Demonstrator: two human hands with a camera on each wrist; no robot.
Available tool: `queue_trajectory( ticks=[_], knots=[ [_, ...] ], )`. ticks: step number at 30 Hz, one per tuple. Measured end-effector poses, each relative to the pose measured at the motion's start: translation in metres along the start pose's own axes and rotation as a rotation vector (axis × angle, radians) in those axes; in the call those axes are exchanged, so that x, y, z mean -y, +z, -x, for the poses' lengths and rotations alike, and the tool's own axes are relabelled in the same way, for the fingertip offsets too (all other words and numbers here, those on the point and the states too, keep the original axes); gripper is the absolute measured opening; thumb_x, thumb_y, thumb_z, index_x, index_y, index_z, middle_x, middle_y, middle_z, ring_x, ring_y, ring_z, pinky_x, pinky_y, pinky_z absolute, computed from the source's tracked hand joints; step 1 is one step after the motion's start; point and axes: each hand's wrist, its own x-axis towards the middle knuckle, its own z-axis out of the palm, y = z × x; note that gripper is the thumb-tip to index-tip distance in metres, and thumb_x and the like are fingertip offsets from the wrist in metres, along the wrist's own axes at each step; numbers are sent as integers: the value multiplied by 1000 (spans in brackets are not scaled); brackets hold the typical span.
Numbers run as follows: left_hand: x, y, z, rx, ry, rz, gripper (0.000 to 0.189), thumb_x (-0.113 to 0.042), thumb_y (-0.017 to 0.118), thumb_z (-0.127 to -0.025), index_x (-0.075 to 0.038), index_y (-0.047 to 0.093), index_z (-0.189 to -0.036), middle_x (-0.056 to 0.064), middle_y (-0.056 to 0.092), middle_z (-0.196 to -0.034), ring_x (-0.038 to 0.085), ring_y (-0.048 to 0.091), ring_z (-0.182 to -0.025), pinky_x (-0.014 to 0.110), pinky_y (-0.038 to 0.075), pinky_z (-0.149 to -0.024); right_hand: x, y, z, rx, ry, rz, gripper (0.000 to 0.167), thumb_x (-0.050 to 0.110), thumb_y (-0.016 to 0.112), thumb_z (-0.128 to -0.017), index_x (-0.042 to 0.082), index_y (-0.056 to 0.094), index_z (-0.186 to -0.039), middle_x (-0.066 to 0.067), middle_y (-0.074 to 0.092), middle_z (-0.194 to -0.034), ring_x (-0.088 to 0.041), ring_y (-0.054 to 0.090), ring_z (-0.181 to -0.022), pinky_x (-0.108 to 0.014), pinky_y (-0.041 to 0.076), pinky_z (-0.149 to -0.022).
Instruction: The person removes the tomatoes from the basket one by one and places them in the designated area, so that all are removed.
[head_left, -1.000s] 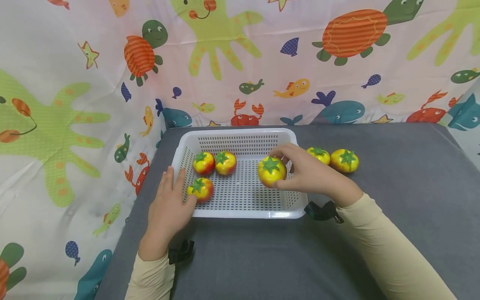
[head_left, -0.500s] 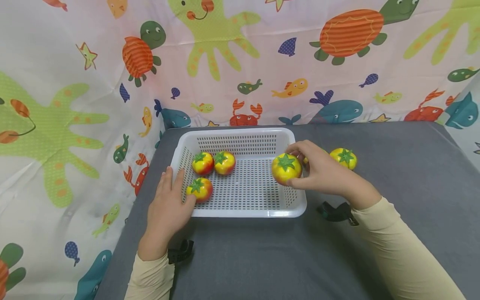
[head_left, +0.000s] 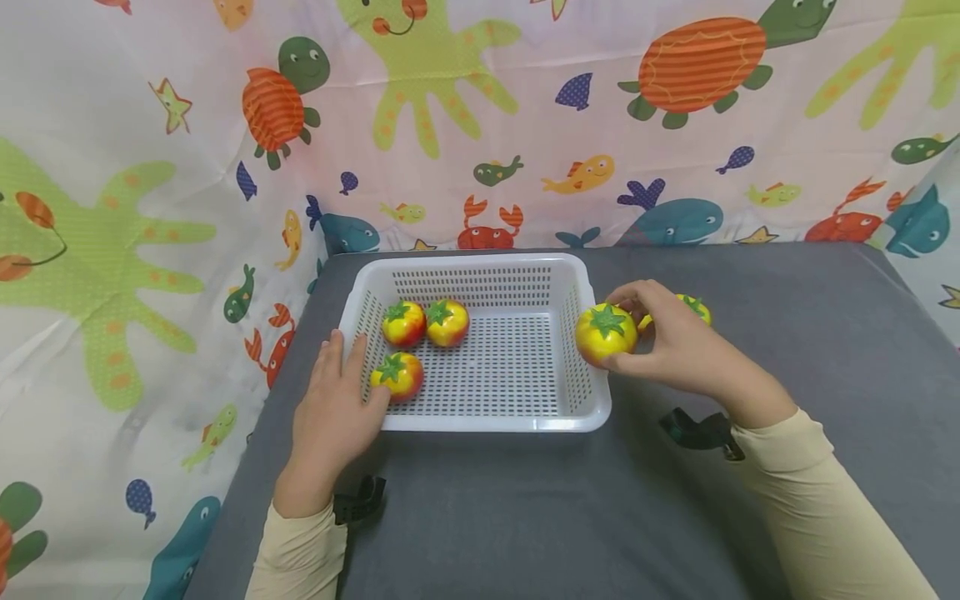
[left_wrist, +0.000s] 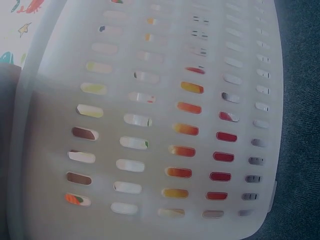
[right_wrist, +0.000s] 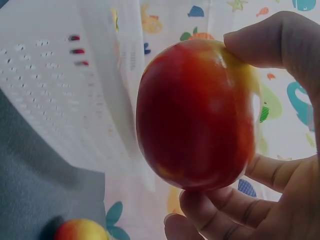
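Observation:
My right hand (head_left: pixel 675 346) grips a yellow-and-red tomato (head_left: pixel 606 333) with a green star-shaped top, raised above the right rim of a white perforated basket (head_left: pixel 480 424). In the right wrist view, thumb and fingers pinch the red underside half of this tomato (right_wrist: pixel 195 115). My left hand (head_left: pixel 333 417) rests on the basket's left rim, fingers extended, thumb close to a tomato (head_left: pixel 397 377) inside. Two more tomatoes, a left one (head_left: pixel 403 323) and a right one (head_left: pixel 447 322), sit side by side farther back in the basket. The left wrist view shows the basket's slotted outer wall (left_wrist: pixel 150 120).
Behind my right hand on the grey table (head_left: pixel 510 517), a tomato (head_left: pixel 693 308) shows partly; another beside it is mostly hidden. A cloth with sea-animal prints (head_left: pixel 442 200) hangs behind and on the left.
My right hand has carried the tomato rightward, from over the basket's inside to its right rim. It now covers more of the table tomatoes. The left hand stays put.

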Motion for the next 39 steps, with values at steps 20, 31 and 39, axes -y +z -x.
queue_trajectory(
  ticks=[20, 31, 39],
  knots=[
    [2, -6, 3, 3, -24, -4, 84, -34, 56, -96, -13, 20, -169, 18, 3, -177, 44, 8, -161, 79, 30, -112, -33, -5, 15, -19, 59, 8, 74, 24, 87, -79, 1, 48, -138, -18, 52, -131, -33, 53, -113, -19, 55, -84],
    [0, 1, 0, -6, -8, 2, 84, -36, 57, -96, -14, 22, -169, 17, 5, -177, 44, 10, -161, 78, 33, -111, -62, 6, 24, -41, 95, 27, 75, 26, 86, -82, -3, 45, -137, -21, 51, -131, -33, 50, -113, -30, 56, -91],
    [1, 0, 2, -7, -9, 4, 84, -36, 57, -96, -13, 22, -169, 18, 4, -177, 44, 9, -161, 78, 32, -111, -75, 15, 22, -60, 90, 35, 74, 26, 84, -85, -8, 43, -137, -26, 49, -133, -41, 51, -117, -65, 47, -103]
  ],
)
